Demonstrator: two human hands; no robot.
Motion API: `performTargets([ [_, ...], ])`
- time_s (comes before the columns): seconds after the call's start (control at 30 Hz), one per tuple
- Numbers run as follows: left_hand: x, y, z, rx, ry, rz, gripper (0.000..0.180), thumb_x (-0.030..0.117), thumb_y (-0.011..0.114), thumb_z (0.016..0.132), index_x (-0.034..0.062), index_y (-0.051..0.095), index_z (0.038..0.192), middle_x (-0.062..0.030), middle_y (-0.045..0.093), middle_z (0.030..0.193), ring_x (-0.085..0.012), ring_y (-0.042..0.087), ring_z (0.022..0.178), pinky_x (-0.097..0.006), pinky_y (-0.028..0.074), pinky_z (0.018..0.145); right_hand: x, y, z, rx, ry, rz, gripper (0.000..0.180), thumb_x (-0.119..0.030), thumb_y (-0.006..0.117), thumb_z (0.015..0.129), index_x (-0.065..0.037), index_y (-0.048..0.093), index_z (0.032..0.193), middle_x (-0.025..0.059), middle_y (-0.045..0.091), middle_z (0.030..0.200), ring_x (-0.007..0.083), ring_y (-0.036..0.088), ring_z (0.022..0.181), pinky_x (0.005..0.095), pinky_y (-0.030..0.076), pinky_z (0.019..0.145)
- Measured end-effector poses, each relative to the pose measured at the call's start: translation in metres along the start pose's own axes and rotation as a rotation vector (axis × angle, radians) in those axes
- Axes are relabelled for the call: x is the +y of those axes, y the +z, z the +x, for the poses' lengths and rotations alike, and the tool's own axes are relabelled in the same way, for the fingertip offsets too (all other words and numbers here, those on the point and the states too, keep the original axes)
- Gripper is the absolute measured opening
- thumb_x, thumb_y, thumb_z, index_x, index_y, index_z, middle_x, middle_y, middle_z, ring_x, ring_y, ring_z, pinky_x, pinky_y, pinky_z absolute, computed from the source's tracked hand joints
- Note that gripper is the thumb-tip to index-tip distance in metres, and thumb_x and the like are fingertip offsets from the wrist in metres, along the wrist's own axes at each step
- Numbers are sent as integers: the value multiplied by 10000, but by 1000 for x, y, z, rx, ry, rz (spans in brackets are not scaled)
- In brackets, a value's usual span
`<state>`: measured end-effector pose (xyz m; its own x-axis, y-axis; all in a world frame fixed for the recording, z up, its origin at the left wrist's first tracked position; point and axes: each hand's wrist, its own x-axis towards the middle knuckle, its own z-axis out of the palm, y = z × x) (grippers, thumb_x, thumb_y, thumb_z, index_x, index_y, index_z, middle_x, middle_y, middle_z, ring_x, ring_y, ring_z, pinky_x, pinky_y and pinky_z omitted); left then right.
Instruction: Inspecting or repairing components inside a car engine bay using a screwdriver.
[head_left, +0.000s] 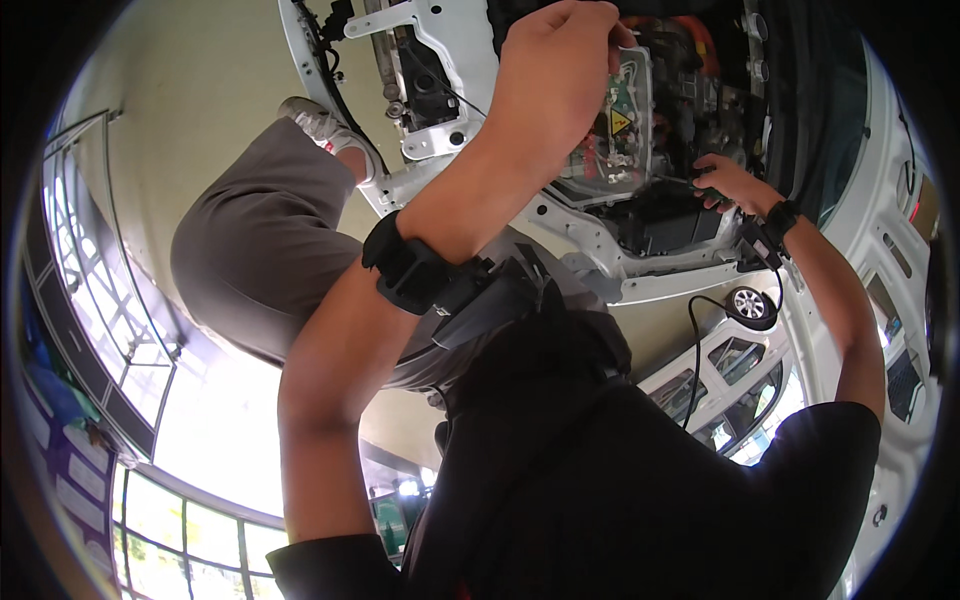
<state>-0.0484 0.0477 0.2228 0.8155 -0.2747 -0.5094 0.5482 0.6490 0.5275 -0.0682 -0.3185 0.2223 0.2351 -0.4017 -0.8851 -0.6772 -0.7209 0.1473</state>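
My left hand (565,45) reaches over the open engine bay near the upper edge of the view. Its fingers are curled and turned away, so what they hold, if anything, is hidden. Below it sits a unit with a clear cover (646,110), a green circuit board (624,92) and a yellow warning triangle (621,123). Close to the unit's lower right corner, my right hand (733,184) has its fingers bent around a slim dark tool (680,182). That tool's thin shaft points left toward the clear cover; its tip is too small to make out.
A white body frame (640,268) edges the bay on my side. Orange cables (697,45) run behind the unit. Black straps with boxes (415,265) sit on both wrists, and a black cable (692,340) hangs from the right one. Another vehicle (735,375) stands beyond.
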Motion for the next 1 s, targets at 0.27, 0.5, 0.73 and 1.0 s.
performTargets([
  [0.27, 2, 5, 2, 36, -87, 58, 288, 264, 484, 945, 62, 566, 757, 20, 465, 612, -69, 401, 531, -234, 295, 475, 44, -3, 3, -393, 413, 700, 304, -330, 614, 864, -54, 567, 982, -5, 498, 677, 28, 394, 447, 158, 241, 353],
  [0.5, 15, 13, -5, 50, -165, 61, 280, 270, 483, 944, 70, 562, 764, 26, 457, 613, -66, 386, 517, -232, 290, 469, 22, 3, -1, -225, 357, 347, 352, -431, 623, 862, -86, 557, 859, -49, 422, 591, 8, 251, 403, 186, 135, 387],
  [0.73, 17, 7, -8, 83, -137, 87, 283, 274, 483, 942, 57, 551, 774, 16, 455, 609, -79, 375, 498, -244, 289, 468, 24, 10, -1, -178, 303, 237, 363, -433, 608, 870, -84, 535, 803, -39, 414, 575, 23, 246, 402, 210, 147, 380],
  [1.0, 23, 1, -9, 58, -59, -8, 269, 255, 457, 949, 46, 524, 794, -2, 448, 616, -93, 394, 518, -243, 298, 474, 46, 18, 9, 42, -87, -267, 387, -382, 596, 866, -6, 612, 777, 105, 558, 596, 232, 515, 478, 371, 371, 447],
])
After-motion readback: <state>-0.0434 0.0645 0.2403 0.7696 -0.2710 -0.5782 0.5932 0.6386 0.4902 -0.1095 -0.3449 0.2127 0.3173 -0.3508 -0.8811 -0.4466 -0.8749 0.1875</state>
